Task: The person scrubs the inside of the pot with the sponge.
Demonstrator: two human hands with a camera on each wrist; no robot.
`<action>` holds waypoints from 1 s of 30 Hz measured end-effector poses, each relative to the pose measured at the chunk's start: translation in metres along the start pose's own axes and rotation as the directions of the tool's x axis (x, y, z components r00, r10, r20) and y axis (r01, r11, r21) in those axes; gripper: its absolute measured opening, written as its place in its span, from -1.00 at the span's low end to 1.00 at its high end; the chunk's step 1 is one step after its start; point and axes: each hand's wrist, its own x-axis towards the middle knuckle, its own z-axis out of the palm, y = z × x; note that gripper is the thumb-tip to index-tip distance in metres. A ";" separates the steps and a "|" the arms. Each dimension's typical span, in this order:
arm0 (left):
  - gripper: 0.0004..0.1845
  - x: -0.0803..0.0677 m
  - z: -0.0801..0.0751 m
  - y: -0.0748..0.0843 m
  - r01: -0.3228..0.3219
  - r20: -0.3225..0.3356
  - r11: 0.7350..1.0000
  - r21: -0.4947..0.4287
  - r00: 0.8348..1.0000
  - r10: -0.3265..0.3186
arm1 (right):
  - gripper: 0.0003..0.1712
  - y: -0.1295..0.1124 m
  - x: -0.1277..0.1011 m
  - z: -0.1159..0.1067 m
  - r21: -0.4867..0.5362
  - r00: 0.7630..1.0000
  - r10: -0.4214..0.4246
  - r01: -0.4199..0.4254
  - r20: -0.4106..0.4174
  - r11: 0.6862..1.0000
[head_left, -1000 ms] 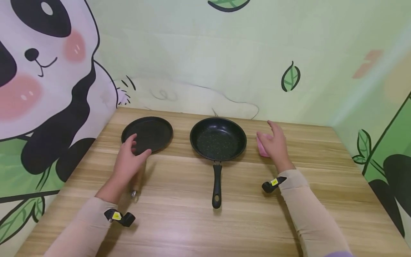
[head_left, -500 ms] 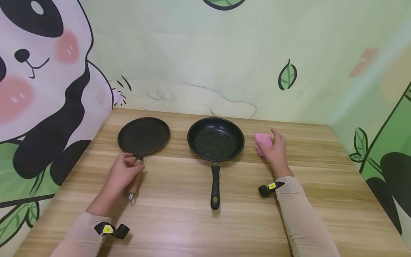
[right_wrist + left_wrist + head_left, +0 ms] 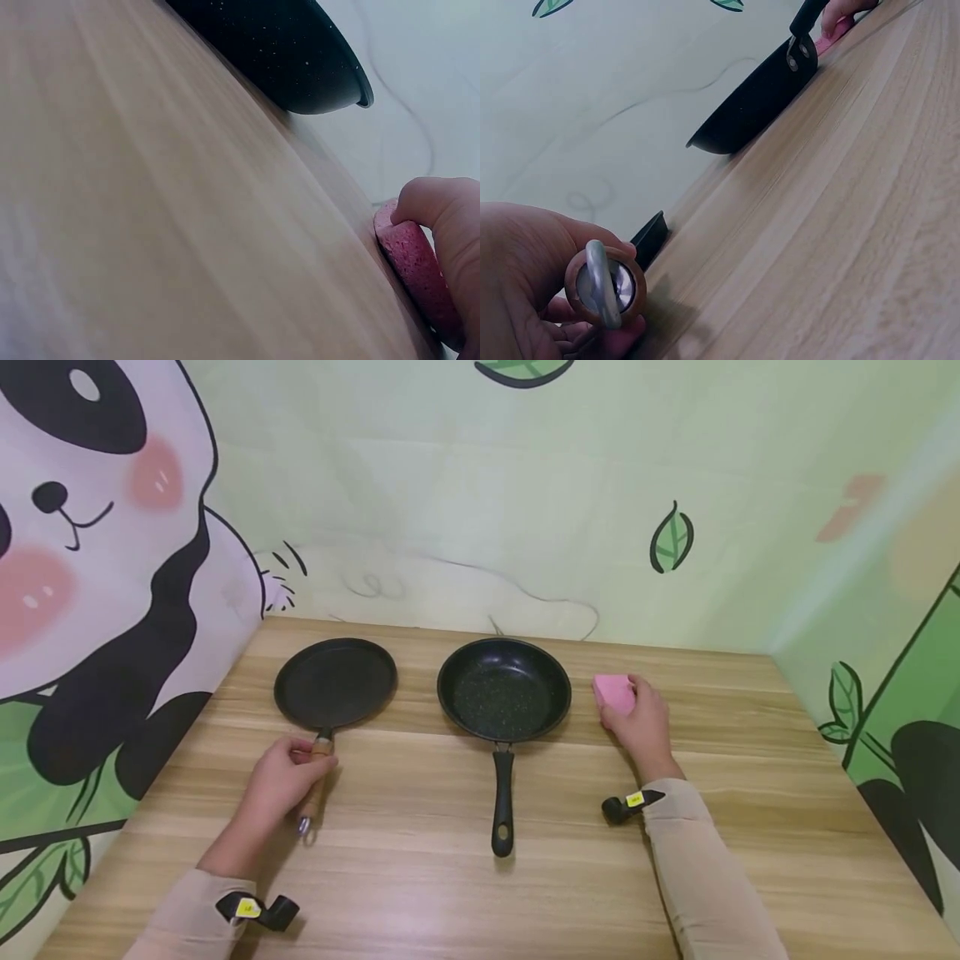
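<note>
We are curling our left hand (image 3: pixel 279 781) around the wooden handle (image 3: pixel 317 781) of the flat pan (image 3: pixel 335 683) near the surface's (image 3: pixel 570 877) far left corner. Our right hand (image 3: pixel 639 722) is gripping the pink sponge (image 3: pixel 613 692), just beside the frying pan (image 3: pixel 504 689), towards the far edge.

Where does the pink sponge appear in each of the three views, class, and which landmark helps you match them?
Head: pink sponge right of centre, gripped by the right hand.
Left wrist: a pink sliver at the top edge, behind the pan handle.
Right wrist: bottom right, under the fingers.
Shared landmark: the speckled black frying pan, beside the sponge in every view.
</note>
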 end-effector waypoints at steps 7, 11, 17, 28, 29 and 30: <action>-0.41 0.000 -0.001 0.000 -0.018 -0.003 1.000 -0.015 1.000 0.018 | -0.13 -0.004 0.000 -0.002 0.045 0.999 0.042 -0.040 -0.030 0.998; -0.41 0.000 -0.005 -0.002 -0.029 0.015 1.000 0.010 0.999 0.029 | -0.18 -0.010 0.002 -0.003 0.068 0.999 0.022 -0.019 -0.046 0.998; -0.43 0.000 -0.012 -0.005 -0.064 0.028 0.997 0.050 0.998 0.063 | -0.23 -0.029 0.010 -0.004 0.052 0.998 -0.041 0.044 -0.055 0.998; -0.51 0.002 -0.023 -0.014 -0.136 0.008 0.989 0.054 0.991 0.135 | -0.23 -0.112 0.026 -0.004 0.057 0.972 -0.234 0.233 0.003 0.971; -0.51 0.002 -0.023 -0.015 -0.139 0.010 0.989 0.053 0.990 0.139 | -0.23 -0.121 0.026 -0.003 0.055 0.970 -0.242 0.241 0.022 0.969; -0.50 0.003 -0.024 -0.016 -0.141 0.012 0.989 0.053 0.990 0.141 | -0.22 -0.131 0.026 -0.001 0.049 0.966 -0.254 0.252 0.039 0.966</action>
